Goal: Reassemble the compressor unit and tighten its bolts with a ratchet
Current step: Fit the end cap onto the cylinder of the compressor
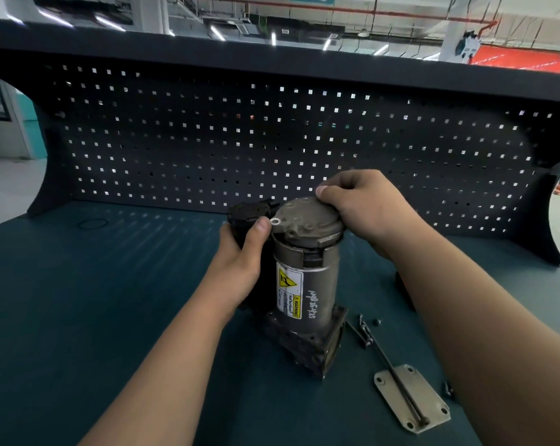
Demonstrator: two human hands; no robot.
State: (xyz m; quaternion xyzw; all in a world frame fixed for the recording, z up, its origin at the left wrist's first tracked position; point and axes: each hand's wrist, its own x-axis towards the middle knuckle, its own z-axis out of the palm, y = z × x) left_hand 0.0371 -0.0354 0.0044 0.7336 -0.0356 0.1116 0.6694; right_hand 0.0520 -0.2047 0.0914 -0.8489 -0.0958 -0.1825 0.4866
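The compressor unit [307, 291] stands upright on the dark green bench, a grey cylinder with a yellow warning label and a dark square base. A round grey end cap [307, 222] sits on its top, slightly askew. My left hand [240, 252] grips the black block on the unit's left side, thumb by a cap bolt hole. My right hand [365, 207] holds the cap's far right edge with curled fingers. Long bolts [388, 358] lie on the bench to the right, across a flat metal plate [410, 397]. No ratchet is in view.
A black pegboard back panel [272, 140] rises behind the bench. A thin black O-ring [93, 224] lies at the far left. Small screws [376, 322] sit near the bolts. A dark object [404, 288] is partly hidden behind my right forearm.
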